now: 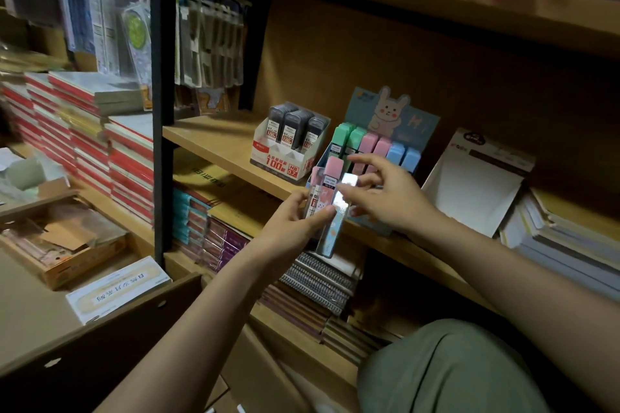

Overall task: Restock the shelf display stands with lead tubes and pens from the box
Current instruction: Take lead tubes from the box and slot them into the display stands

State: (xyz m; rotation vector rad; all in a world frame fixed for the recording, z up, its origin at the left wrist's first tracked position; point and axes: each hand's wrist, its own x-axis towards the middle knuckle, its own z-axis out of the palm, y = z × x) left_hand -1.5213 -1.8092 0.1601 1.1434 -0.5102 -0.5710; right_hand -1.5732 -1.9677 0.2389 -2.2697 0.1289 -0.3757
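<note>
Two display stands crowd the shelf (pixel 218 141): a bunny stand (pixel 392 117) and grey-tube stand (pixel 288 144). Left hand (pixel 295 221) fingers clamp pink-capped lead tubes (pixel 323 191) before the bunny stand; right hand (pixel 385 198) fingers pinch a blue tube (pixel 335 228).

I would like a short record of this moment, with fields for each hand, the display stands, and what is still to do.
left hand: the left hand grips a few lead tubes with pink caps
right hand: the right hand pinches one tube with a blue cap from that bunch
rabbit stand: the rabbit stand holds green, pink and blue tubes
grey stand: the grey tube stand looks full
white stand: the white stand shows no stock
to do: the held tubes are not yet in a stand
</note>
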